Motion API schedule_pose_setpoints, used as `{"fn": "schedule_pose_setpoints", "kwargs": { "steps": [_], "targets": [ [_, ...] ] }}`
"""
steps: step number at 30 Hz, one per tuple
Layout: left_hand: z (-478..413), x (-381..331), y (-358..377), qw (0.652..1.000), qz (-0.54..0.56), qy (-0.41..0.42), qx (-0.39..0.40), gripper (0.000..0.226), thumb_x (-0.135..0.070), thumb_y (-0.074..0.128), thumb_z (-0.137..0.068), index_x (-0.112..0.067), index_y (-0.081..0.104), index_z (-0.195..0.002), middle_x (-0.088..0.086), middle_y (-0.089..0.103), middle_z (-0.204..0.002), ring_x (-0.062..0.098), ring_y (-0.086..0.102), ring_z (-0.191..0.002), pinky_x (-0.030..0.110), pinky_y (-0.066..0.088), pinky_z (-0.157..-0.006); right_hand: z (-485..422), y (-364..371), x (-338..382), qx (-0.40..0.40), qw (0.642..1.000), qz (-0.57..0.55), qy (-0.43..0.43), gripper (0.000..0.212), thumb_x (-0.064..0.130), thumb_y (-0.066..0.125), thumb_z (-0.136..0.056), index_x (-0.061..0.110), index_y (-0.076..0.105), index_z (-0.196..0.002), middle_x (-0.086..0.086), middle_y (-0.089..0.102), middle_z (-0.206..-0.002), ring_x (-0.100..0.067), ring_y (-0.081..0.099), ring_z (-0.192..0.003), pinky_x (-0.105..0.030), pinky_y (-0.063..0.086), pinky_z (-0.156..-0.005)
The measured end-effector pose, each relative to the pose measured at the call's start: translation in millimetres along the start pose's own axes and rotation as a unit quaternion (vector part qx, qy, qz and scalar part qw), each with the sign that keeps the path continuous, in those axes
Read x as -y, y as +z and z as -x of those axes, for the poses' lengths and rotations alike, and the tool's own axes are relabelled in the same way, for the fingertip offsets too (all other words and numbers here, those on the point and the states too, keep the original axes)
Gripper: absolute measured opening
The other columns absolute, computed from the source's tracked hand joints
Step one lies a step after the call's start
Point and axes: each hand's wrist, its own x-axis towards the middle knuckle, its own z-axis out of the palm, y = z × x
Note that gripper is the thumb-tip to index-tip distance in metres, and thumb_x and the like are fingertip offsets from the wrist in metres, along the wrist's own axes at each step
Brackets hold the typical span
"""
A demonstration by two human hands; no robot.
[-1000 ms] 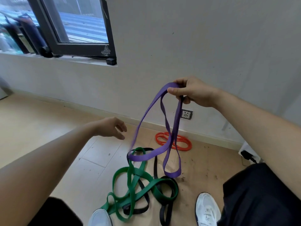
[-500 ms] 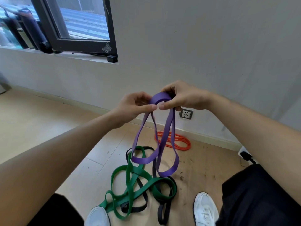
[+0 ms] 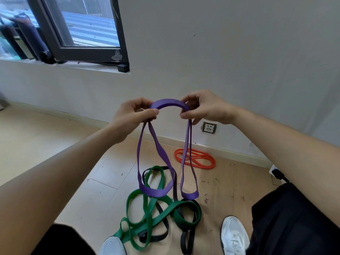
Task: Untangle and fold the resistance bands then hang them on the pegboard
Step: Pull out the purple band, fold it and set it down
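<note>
Here, purple band (image 3: pixel 167 104) dangles vertically (two loops)

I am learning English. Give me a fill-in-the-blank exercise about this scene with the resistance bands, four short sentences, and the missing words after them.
1. The held band, pinched by the left hand and the right hand, is ____ in colour.
2. It hangs down from the hands in ____ loops.
3. On the floor, the green band is tangled with a ____ one.
4. The orange band lies apart, at the foot of the ____.

Missing words: purple; two; black; wall.
</note>
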Motion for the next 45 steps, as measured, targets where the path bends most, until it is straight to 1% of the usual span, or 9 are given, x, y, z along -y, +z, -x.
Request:
{"fn": "schedule_pose_setpoints", "kwargs": {
  "steps": [5, 12, 17, 23, 28, 32, 35, 38, 45],
  "targets": [
    [4, 15, 0, 0.996, -0.044, -0.018, 0.072, 0.021, -0.013, 0.072, -0.091, -0.011, 0.070, -0.112, 0.012, 0.075, -0.103, 0.026, 0.073, -0.099, 0.039, 0.059, -0.093, -2, -3, 21, -0.093, 0.993, -0.011, -0.066, 0.035, 0.012, 0.079, -0.085, 0.004, 0.067, -0.117, -0.016, 0.074, -0.101, -0.025, 0.072, -0.082, -0.038, 0.062, -0.066],
    [6, 15, 14, 0.992, -0.059, -0.008, 0.113, 0.024, -0.013, 0.067, -0.095, -0.014, 0.068, -0.119, 0.003, 0.075, -0.111, 0.016, 0.071, -0.106, 0.033, 0.056, -0.092, -8, 2, 43, -0.092, 0.979, 0.124, -0.133, 0.031, 0.017, 0.076, -0.088, 0.008, 0.071, -0.118, -0.005, 0.072, -0.095, -0.017, 0.071, -0.080, -0.032, 0.061, -0.058],
    [6, 8, 27, 0.996, -0.011, -0.008, 0.088, 0.039, -0.027, 0.078, -0.084, -0.023, 0.066, -0.121, -0.001, 0.073, -0.117, 0.013, 0.070, -0.109, 0.036, 0.057, -0.097, -9, 4, 43, -0.079, 0.985, 0.072, -0.136, 0.033, 0.013, 0.075, -0.089, 0.007, 0.069, -0.121, -0.003, 0.071, -0.097, -0.008, 0.070, -0.075, -0.024, 0.057, -0.062],
    [6, -1, 52, 0.996, 0.056, -0.003, 0.073, 0.063, -0.034, 0.085, -0.074, -0.024, 0.058, -0.130, -0.001, 0.071, -0.122, 0.012, 0.070, -0.111, 0.032, 0.058, -0.093, -9, 4, 42, -0.083, 0.984, -0.057, -0.148, 0.030, 0.005, 0.072, -0.090, 0.003, 0.067, -0.120, -0.012, 0.071, -0.099, -0.018, 0.071, -0.080, -0.029, 0.058, -0.066],
    [4, 0, 65, 0.995, 0.068, -0.015, 0.068, 0.049, -0.018, 0.082, -0.083, -0.017, 0.060, -0.127, 0.003, 0.075, -0.111, 0.013, 0.073, -0.104, 0.027, 0.059, -0.087, -7, 0, 40, -0.086, 0.972, -0.166, -0.142, 0.026, 0.001, 0.069, -0.091, 0.006, 0.067, -0.116, -0.010, 0.069, -0.096, -0.019, 0.069, -0.079, -0.032, 0.059, -0.066],
    [4, 3, 67, 0.997, 0.030, -0.019, 0.068, 0.034, -0.023, 0.080, -0.085, -0.017, 0.066, -0.116, -0.002, 0.073, -0.106, 0.013, 0.072, -0.099, 0.028, 0.059, -0.087, -6, -10, 36, -0.091, 0.961, -0.224, -0.138, 0.028, 0.008, 0.071, -0.087, 0.007, 0.066, -0.115, -0.014, 0.069, -0.097, -0.026, 0.068, -0.088, -0.033, 0.058, -0.066],
    [4, 3, 65, 0.996, 0.014, -0.012, 0.087, 0.033, -0.021, 0.079, -0.087, -0.010, 0.065, -0.115, 0.014, 0.072, -0.105, 0.024, 0.071, -0.097, 0.035, 0.061, -0.086, -4, -19, 34, -0.099, 0.953, -0.255, -0.131, 0.034, 0.014, 0.072, -0.081, 0.006, 0.066, -0.114, -0.013, 0.070, -0.096, -0.027, 0.068, -0.088, -0.032, 0.058, -0.064],
    [3, 8, 60, 0.994, -0.010, -0.012, 0.105, 0.031, -0.015, 0.079, -0.086, -0.006, 0.064, -0.112, 0.027, 0.067, -0.103, 0.037, 0.069, -0.095, 0.045, 0.061, -0.086, -1, -29, 31, -0.107, 0.949, -0.270, -0.123, 0.034, 0.012, 0.070, -0.082, 0.005, 0.065, -0.115, -0.014, 0.070, -0.098, -0.026, 0.069, -0.090, -0.032, 0.060, -0.065],
    [-3, 20, 46, 0.989, -0.079, -0.006, 0.126, 0.027, -0.017, 0.078, -0.087, -0.010, 0.065, -0.109, 0.019, 0.069, -0.099, 0.033, 0.070, -0.093, 0.051, 0.059, -0.085, 4, -49, 16, -0.093, 0.961, -0.244, -0.088, 0.026, -0.001, 0.060, -0.095, 0.007, 0.064, -0.119, -0.014, 0.070, -0.103, -0.026, 0.069, -0.097, -0.036, 0.061, -0.071]
  ]
}}
